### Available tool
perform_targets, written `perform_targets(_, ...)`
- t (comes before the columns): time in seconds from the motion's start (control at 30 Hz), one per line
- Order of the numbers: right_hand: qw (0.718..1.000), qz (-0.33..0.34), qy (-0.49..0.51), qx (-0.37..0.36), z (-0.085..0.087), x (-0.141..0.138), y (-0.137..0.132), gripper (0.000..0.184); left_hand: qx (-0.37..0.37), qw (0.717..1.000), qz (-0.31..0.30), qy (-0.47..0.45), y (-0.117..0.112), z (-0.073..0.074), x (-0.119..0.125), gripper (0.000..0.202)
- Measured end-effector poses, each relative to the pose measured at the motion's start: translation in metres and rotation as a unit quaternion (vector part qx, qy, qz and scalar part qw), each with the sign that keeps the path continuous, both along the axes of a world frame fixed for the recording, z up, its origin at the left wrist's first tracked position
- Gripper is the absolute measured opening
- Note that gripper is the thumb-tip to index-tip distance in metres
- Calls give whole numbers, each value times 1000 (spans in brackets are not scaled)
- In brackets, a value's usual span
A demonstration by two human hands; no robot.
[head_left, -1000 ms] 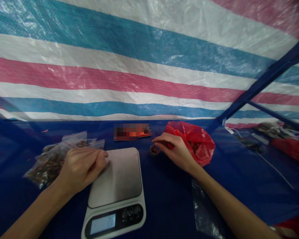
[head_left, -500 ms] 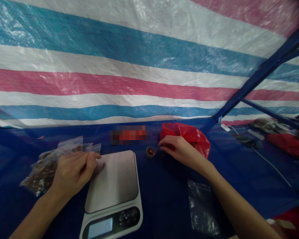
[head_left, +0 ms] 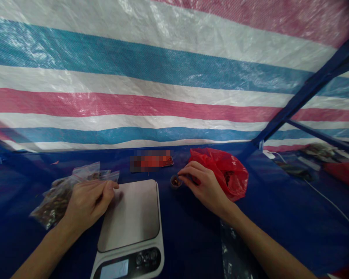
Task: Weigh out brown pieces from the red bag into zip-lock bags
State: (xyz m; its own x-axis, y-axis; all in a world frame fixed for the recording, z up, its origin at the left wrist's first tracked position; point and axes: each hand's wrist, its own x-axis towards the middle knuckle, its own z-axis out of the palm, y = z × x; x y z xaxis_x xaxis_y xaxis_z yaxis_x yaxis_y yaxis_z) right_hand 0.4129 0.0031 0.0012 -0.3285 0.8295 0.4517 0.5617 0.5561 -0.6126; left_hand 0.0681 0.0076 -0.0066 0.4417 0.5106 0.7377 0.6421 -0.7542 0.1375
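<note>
Hovering at the small cup (head_left: 174, 187), off the scale's (head_left: 130, 217) far right corner: the right hand (head_left: 205, 186)!
Fingertips bunch close, any pinch hard to call; the left hand's (head_left: 87, 203) fingers curl by the scale's left edge, contents hidden. A thumb knock could tip that cup, spilling brown pieces (head_left: 177, 181). Blue tabletop (head_left: 192, 236) under the scale, striped sheeting (head_left: 133, 97) behind it.

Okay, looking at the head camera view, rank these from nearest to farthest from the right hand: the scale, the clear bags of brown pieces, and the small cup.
From the right hand:
1. Small cup, just to its left.
2. Scale, farther left and closer to the camera.
3. Clear bags of brown pieces, farthest left, on the other side of the scale.
</note>
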Motion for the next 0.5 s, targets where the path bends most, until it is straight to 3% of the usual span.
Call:
perform_targets(0.13,999,5,-27,42,3,-5,-3,17,-16,1000,-1,-3,-1,-5,-2,25)
perform_targets(0.27,986,-134,-43,95,23,41,9,25,-30,999,5,-12,-2,-12,-5,25)
perform_targets(0.3,981,-167,-72,72,27,58,13,27,-30,999,7,-13,-2,-13,-5,25)
perform_targets(0.37,970,-161,-181,-4,27,88,20,26,-33,999,9,-11,-2,-15,-6,25)
perform_targets(0.5,951,-90,-279,-97,1,110,26,33,-35,999,-1,-9,-2,-15,-5,23)
